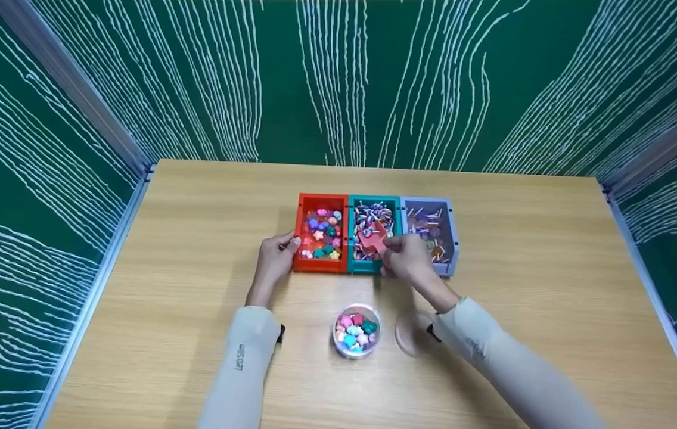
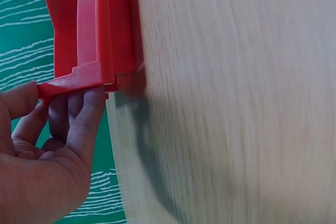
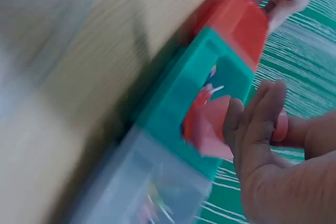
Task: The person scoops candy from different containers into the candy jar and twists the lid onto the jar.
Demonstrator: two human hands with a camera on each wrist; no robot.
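Observation:
Three joined bins stand side by side: a red bin (image 1: pixel 322 266) with star-shaped and round beads, a teal bin (image 1: pixel 374 267) full of thin multicoloured pieces, and a grey-lavender bin (image 1: pixel 454 241) with small sticks. My left hand (image 1: pixel 275 260) pinches the red bin's left rim, thumb above and fingers beneath, as the left wrist view shows on the red rim (image 2: pixel 100 35). Over the teal bin, my right hand (image 1: pixel 409 260) grips a pinkish-red scoop (image 1: pixel 372 237). The scoop's head is down among the pieces; fingers hide part of its handle (image 3: pixel 281 125).
In front of the bins stands a clear round tub (image 1: pixel 356 354) holding colourful star beads. A transparent round lid (image 1: pixel 408 342) lies to its right, partly under my right forearm. Green panels (image 1: pixel 279 89) with white wavy lines border the wooden table (image 1: pixel 207 208).

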